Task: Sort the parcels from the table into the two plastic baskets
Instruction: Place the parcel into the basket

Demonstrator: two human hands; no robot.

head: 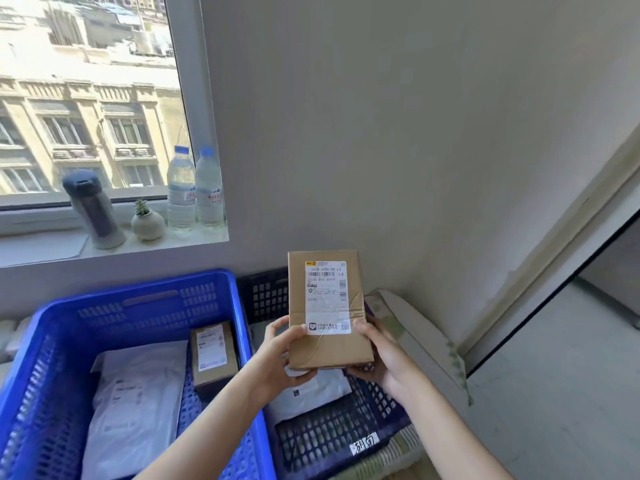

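Note:
I hold a brown cardboard parcel (327, 351) with a white shipping label upright above the dark blue basket (329, 441). My left hand (277, 355) grips its lower left edge and my right hand (379, 355) grips its lower right edge. A white poly mailer (311, 393) lies inside the dark basket under the parcel. The bright blue basket (62, 341) on the left holds a large white mailer (138, 403) and a small brown box (213, 355) leaning against its right wall.
A windowsill behind the baskets carries a grey flask (91, 209), a small potted plant (147, 221) and two water bottles (194, 188). A striped cushion (426, 341) lies to the right of the dark basket, against the wall. Bare floor extends further right.

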